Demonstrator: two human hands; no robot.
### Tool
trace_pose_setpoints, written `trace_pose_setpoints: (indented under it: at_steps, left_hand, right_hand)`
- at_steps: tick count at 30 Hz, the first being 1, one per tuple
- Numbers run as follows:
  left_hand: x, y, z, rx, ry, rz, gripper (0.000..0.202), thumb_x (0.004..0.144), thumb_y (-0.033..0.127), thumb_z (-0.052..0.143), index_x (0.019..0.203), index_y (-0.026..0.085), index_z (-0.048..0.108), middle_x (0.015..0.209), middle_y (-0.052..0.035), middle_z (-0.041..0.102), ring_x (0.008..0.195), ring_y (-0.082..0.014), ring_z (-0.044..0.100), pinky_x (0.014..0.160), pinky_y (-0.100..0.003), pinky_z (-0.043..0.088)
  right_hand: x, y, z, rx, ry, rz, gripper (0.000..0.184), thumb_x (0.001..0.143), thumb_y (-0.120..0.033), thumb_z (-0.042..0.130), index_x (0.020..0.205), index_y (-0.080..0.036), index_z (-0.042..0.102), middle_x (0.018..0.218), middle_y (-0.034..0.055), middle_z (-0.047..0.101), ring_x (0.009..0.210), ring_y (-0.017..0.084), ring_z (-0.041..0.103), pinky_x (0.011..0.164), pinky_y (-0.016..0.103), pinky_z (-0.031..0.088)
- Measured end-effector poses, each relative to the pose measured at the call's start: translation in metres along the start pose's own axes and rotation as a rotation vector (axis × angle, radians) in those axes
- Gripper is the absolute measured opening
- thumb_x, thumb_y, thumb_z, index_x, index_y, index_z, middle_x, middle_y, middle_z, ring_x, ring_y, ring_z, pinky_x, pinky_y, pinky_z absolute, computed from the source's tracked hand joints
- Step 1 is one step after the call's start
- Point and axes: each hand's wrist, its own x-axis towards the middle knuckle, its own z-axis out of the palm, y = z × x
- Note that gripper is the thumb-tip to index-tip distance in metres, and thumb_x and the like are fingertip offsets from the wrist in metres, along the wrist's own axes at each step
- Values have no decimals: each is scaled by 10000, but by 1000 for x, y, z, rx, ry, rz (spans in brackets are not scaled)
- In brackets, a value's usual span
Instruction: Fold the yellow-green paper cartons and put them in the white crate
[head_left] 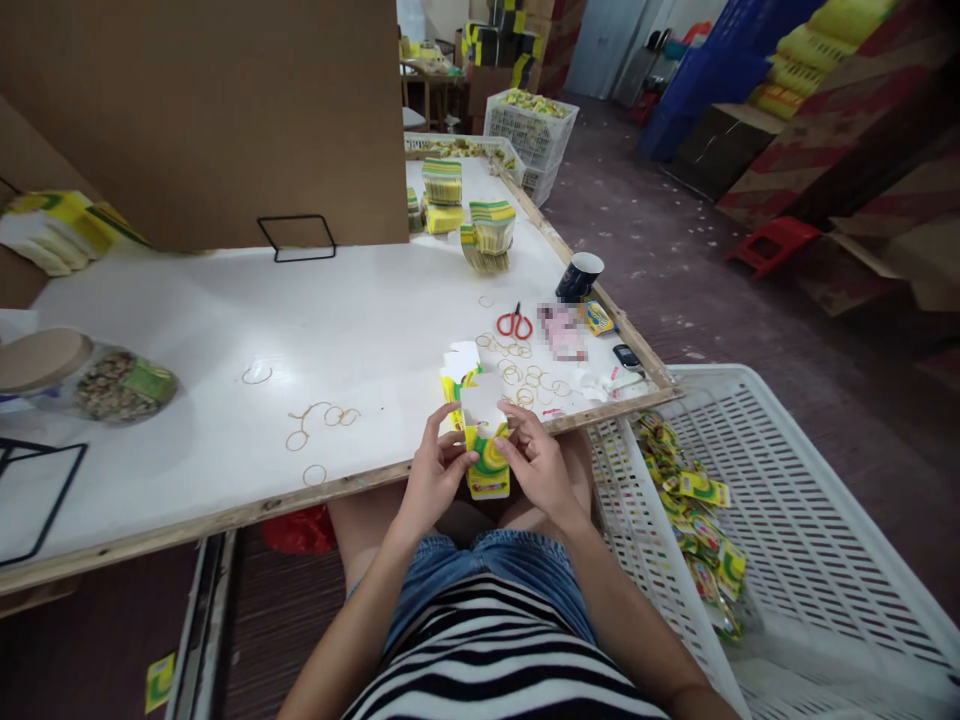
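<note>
Box [490, 460] pinched by left hand [437, 462] and right hand [537, 465], probably to steady raised flap [484, 396]; crate [795, 520] set at three o'clock, seemingly for reach.

A yellow-and-green cardboard box [489, 462], white flap [484, 398] raised, is held in the grip of the left hand [438, 464] and the right hand [538, 464] at the near edge of the white wood-rimmed bench [202, 320]. Red-handled scissors [516, 315] are laid beyond, near thin tan rubber bands [517, 350].
</note>
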Motion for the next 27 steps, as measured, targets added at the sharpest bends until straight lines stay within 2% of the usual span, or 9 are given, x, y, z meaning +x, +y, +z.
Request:
trace_pose_setpoints:
  at_steps: [3, 5, 9, 13, 17, 19, 21, 23, 27]
  left_hand:
    - [-4, 3, -1, -22, -27, -17, 691, 794, 284, 711, 1362, 265, 318, 1003, -47, 701, 863, -186, 691, 778, -295, 527]
    - [-5, 3, -2, -12, -75, -35, 593, 790, 286, 718, 1303, 233, 425, 980, -55, 711, 894, -197, 685, 796, -297, 520]
    - [-6, 0, -2, -35, -159, -98, 366, 760, 272, 745, 1075, 175, 587, 963, -76, 720, 924, -219, 677, 807, -304, 517]
    - [-5, -2, 2, -79, -179, -111, 401, 739, 261, 766, 1070, 173, 556, 940, -80, 722, 877, -205, 685, 731, -262, 521]
    - [-4, 0, 6, -141, -203, -125, 799, 754, 282, 758, 1393, 260, 279, 1077, -96, 700, 846, -209, 705, 750, -314, 550]
    - [-2, 1, 7, -106, -204, -122, 749, 763, 300, 746, 1382, 241, 330, 1117, -109, 689, 912, -221, 694, 793, -329, 550]
    - [0, 0, 9, -15, -169, -94, 541, 792, 307, 710, 1272, 198, 486, 1138, -113, 682, 984, -227, 672, 829, -319, 541]
    - [1, -1, 10, 83, -104, -60, 412, 820, 287, 668, 1204, 186, 563, 1172, -107, 669, 986, -216, 667, 832, -309, 539]
    - [2, -4, 13, 187, -26, -15, 400, 816, 243, 644, 1209, 187, 595, 1231, -107, 644, 972, -212, 669, 811, -309, 551]
  right_hand:
    - [1, -4, -8, 42, -80, 31, 313, 864, -374, 600, 1140, -230, 632, 992, 53, 673, 824, 179, 623, 735, 298, 519]
    - [1, -7, -13, 23, -99, 44, 275, 870, -418, 587, 1036, -219, 679, 920, 48, 678, 860, 198, 630, 764, 315, 519]
    - [0, -11, -22, -38, -140, 49, 348, 896, -488, 526, 855, -200, 718, 659, 19, 606, 718, 192, 613, 694, 318, 508]
    - [1, -11, -27, -82, -151, -34, 377, 924, -452, 497, 739, -198, 706, 684, 29, 610, 692, 178, 589, 681, 312, 482]
    - [2, -9, -24, -74, -45, -58, 241, 915, -407, 533, 880, -211, 668, 831, 42, 650, 788, 182, 612, 726, 308, 490]
    - [3, -7, -24, -8, 80, -19, 241, 887, -420, 578, 1023, -222, 606, 905, 45, 653, 793, 177, 620, 693, 291, 499]
    - [4, -5, -26, 31, 160, -6, 275, 884, -437, 576, 1057, -224, 581, 928, 47, 654, 807, 175, 622, 692, 284, 503]
    - [5, -6, -31, 33, 104, 14, 265, 897, -440, 549, 1015, -211, 613, 886, 39, 656, 803, 171, 615, 711, 282, 498]
    - [4, -13, -39, 13, -216, 142, 358, 832, -342, 624, 1159, -205, 578, 831, 4, 666, 724, 149, 600, 653, 254, 471]
